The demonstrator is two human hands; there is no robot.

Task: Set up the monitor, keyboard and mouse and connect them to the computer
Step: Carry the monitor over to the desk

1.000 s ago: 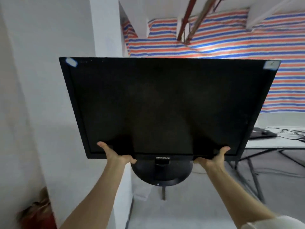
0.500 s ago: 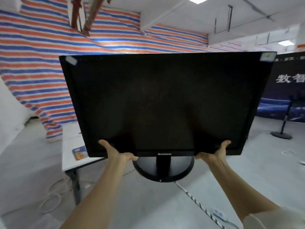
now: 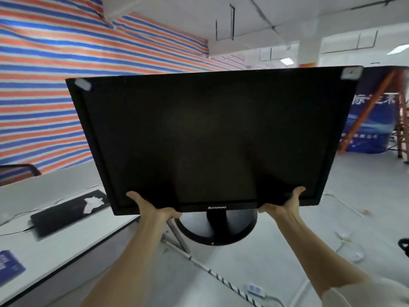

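The monitor (image 3: 212, 138) showed a dark, faintly glossy screen framed in black plastic, its round base (image 3: 218, 229) shinier. The desk (image 3: 73, 247) had a smooth white matt top, and a woven striped tarpaulin (image 3: 66, 69) covered the wall behind.

At nine to eleven o'clock we see a tarp (image 3: 44, 85) striped red, white and blue covering the wall. Below it, at eight o'clock, a white table (image 3: 66, 247) carries a blue booklet (image 3: 8, 269) near its close edge. At nine o'clock a dark chair back (image 3: 17, 170) shows behind the table. At three o'clock we find a blue banner (image 3: 365, 134) with white characters, and an orange ladder (image 3: 371, 107) leaning across it. A ceiling light (image 3: 286, 60) glows at one o'clock. At five o'clock a striped cable (image 3: 221, 278) runs over the grey floor (image 3: 354, 196) to a white power strip (image 3: 254, 289).
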